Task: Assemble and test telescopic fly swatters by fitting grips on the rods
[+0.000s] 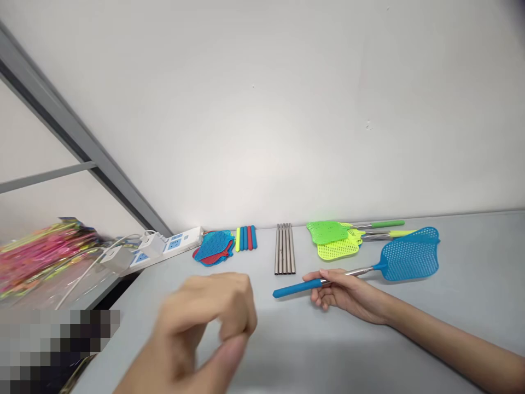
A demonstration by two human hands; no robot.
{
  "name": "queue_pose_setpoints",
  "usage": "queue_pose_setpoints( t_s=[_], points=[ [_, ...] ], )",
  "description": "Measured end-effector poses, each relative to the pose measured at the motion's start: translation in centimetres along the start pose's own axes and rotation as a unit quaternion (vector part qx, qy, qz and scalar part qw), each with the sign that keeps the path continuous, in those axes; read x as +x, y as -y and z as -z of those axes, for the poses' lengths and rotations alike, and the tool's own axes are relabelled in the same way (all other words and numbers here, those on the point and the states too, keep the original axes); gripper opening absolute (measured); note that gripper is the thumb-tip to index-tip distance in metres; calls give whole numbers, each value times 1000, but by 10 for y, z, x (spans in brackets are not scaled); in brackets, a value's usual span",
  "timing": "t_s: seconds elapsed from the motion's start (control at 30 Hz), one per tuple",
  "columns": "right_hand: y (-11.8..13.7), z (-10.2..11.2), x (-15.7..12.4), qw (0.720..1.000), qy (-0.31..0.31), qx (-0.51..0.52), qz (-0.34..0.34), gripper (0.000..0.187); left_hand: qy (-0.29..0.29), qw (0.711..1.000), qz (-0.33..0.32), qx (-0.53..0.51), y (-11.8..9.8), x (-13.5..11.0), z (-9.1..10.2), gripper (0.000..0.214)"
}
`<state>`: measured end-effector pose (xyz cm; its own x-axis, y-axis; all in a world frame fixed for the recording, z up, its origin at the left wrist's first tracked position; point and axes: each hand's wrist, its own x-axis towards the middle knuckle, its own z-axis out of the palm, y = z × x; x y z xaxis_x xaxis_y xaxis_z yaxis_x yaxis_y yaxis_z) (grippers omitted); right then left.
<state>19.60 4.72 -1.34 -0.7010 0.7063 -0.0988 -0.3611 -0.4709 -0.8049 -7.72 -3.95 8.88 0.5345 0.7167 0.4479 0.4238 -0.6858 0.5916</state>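
Observation:
My right hand (pixel 346 293) is closed around the metal rod of a blue fly swatter (pixel 410 257). Its blue grip (pixel 297 288) points left and its perforated head lies to the right of the hand. My left hand (pixel 205 323) is in the foreground, slightly blurred, with fingers curled and thumb pressed to the index finger; nothing shows between them. Beyond the hands, several metal tubes (pixel 284 249) lie side by side. Farther right, a green fly swatter (pixel 328 232) overlaps a yellow fly swatter (pixel 338 249).
Several coloured grips (pixel 246 238) lie in a row beside a pile of blue and red swatter heads (pixel 213 246). A white power strip (pixel 182 241) with plugged-in chargers runs along the left table edge. Bagged colourful items (pixel 45 251) sit at far left. A wall (pixel 262 137) stands behind.

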Motion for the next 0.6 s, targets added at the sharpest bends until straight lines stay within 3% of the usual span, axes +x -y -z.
queue_pose_setpoints(
  t_s=[0.07,0.13,0.2,0.33,0.6],
  points=[
    [1,-1,0,1000,-4,-1,-1,35,31,999,10,18,-7,33,-9,22],
    [1,-2,-1,1000,-6,-2,-3,35,51,997,37,54,-1,44,-23,21],
    [1,-2,-1,1000,-11,-2,-4,35,58,995,52,60,13,36,-37,21],
    [0,-2,-2,1000,-17,-1,-7,34,5,996,69,60,35,18,-55,19],
    [1,0,-3,1000,-15,-12,-19,34,6,992,114,47,41,19,-68,33]
  ],
)
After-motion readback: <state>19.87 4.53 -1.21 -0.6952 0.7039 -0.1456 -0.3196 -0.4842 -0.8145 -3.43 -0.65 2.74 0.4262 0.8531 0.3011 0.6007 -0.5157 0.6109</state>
